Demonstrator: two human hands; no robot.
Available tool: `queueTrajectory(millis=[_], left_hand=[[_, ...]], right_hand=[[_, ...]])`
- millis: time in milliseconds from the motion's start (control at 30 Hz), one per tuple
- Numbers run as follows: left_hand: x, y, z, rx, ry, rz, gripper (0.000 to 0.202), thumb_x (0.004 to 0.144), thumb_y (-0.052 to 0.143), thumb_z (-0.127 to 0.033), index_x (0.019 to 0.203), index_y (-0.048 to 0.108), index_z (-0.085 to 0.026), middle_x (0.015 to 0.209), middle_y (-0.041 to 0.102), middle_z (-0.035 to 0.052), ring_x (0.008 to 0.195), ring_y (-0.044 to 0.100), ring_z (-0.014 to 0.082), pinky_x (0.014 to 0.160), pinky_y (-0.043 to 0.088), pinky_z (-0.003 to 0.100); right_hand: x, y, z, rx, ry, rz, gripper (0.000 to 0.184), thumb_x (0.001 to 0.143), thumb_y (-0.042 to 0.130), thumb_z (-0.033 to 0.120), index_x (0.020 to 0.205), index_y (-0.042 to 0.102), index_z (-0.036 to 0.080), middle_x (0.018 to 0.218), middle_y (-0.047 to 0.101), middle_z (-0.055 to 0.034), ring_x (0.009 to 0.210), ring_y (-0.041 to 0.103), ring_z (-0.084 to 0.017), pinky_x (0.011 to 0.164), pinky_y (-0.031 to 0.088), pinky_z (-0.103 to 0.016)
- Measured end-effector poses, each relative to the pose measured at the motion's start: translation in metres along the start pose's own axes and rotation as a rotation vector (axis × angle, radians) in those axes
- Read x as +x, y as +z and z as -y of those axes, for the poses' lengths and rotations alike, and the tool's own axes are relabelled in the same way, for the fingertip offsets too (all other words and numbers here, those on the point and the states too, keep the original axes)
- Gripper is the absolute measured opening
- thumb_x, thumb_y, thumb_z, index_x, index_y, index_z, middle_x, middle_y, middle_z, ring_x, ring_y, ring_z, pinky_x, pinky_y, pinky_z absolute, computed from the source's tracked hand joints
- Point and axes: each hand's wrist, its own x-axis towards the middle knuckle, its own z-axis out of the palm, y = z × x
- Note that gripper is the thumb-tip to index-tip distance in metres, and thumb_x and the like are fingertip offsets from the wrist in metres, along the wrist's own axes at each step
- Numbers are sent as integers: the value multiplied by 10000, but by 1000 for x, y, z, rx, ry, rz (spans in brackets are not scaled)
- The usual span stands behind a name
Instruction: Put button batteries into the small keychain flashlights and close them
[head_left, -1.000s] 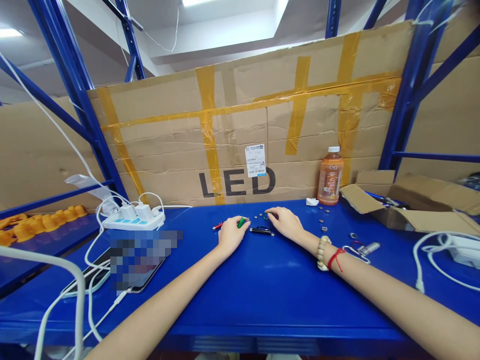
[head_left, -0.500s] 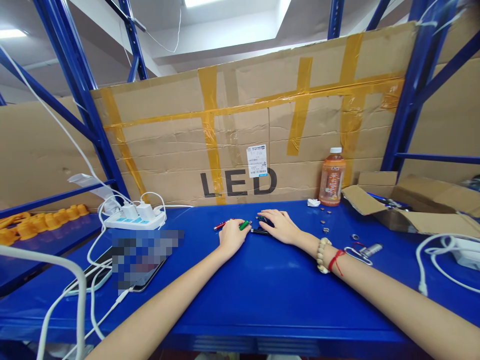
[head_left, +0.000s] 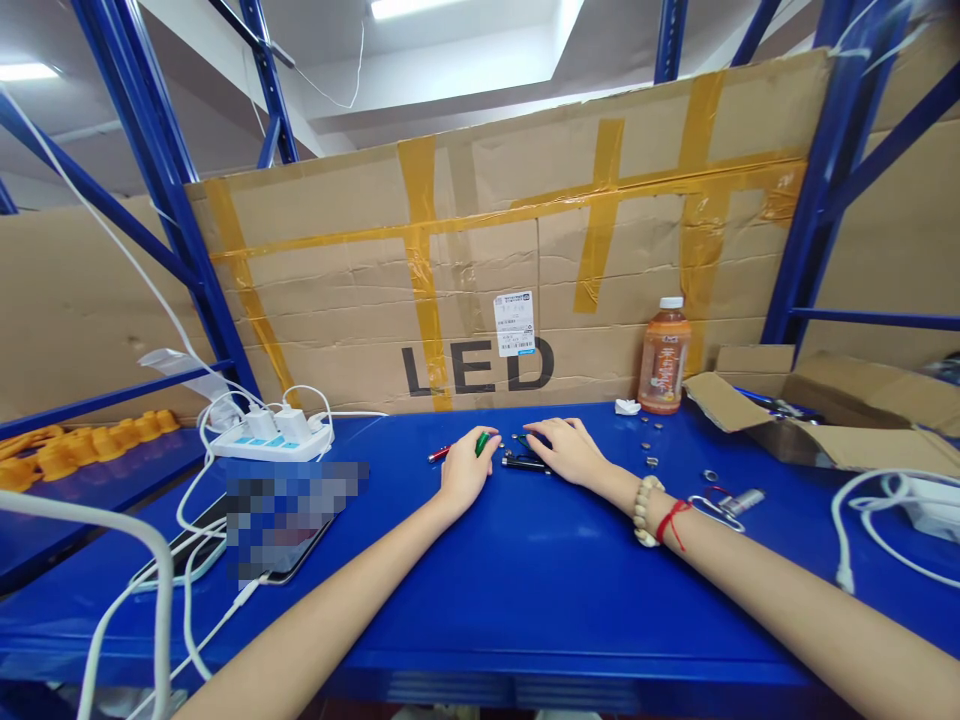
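My left hand (head_left: 465, 470) is closed around a short green tube (head_left: 482, 443), which stands tilted up between thumb and fingers. Just left of it lies a slim red tube (head_left: 439, 454), partly covered by that hand. My right hand (head_left: 568, 450) is palm down on the blue tabletop, its thumb and fingertips closed around a small dark piece (head_left: 520, 437) mostly hidden beneath them. A black pen-like tube (head_left: 525, 463) lies on the table beside the right thumb. Between the hands is a tiny metal part (head_left: 502, 446).
Small metal rings (head_left: 652, 462) and a keychain clip (head_left: 718, 512) lie to the right, near an orange drink bottle (head_left: 664, 355) and an open cardboard box (head_left: 780, 435). A white power strip (head_left: 271, 440), cables and phones (head_left: 180, 548) occupy the left. Cardboard (head_left: 337, 300) walls the back.
The green tube has turned more upright in my left hand. My right hand has shifted slightly, showing more of the black tube.
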Motion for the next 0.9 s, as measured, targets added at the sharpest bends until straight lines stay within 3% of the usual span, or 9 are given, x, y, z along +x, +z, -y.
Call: queueTrajectory(millis=[133,300,567,900], left_hand=[[1,0,0,-77,39,-46,308,843,402,-407,908,615,-194,479,505,-46,504,525,130,568,386,223],[0,0,-6,-138,63,-11,302,832,417,-394,895,607,-166,543,530,-33,513,510,120,569,393,223],[0,2,-5,-124,80,16,225,836,430,-340,884,575,-175,585,538,-28,561,529,121,600,409,228],[0,2,-5,-171,87,58,200,839,418,-333,886,529,-173,519,464,-59,507,480,110,590,389,229]], right_hand=[[3,1,-8,-34,43,-7,322,815,420,107,1064,610,184,1031,664,-52,973,562,-169,845,321,-309],[2,-1,-12,-77,48,7,218,817,479,190,899,681,206,952,684,-36,910,562,-199,778,341,-314],[1,-1,-11,-125,8,5,212,834,504,318,893,693,241,938,661,-50,908,541,-216,751,348,-324],[1,-3,-5,-198,-37,12,233,849,460,232,826,688,193,906,629,-86,888,520,-218,706,360,-311]])
